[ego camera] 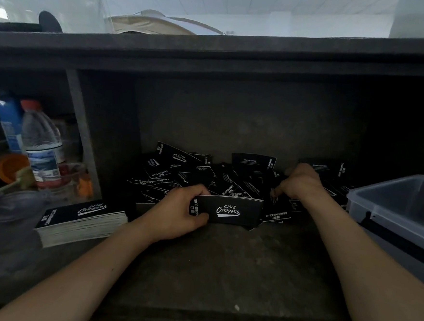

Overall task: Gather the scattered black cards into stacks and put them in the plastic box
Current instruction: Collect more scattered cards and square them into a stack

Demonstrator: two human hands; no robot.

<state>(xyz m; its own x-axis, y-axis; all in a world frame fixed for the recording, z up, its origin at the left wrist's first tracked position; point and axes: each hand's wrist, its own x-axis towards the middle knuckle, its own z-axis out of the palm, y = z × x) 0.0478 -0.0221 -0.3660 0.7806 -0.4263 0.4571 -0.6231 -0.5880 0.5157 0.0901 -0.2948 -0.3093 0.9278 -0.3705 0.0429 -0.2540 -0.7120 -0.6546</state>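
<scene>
Cards (205, 175) heaped at shelf back. My left hand (175, 209) clamps stack (227, 210), long axis left-right, just before them. Right hand (301, 183) curled on cards, can't tell if pinching; box (378, 209) right, nearer it.

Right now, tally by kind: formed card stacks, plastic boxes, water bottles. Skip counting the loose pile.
Card stacks: 2 (resting stack at left; held stack gripped by the left hand)
Plastic box: 1
Water bottle: 1
Total: 4
Loose cards: too overlapped to count.
</scene>
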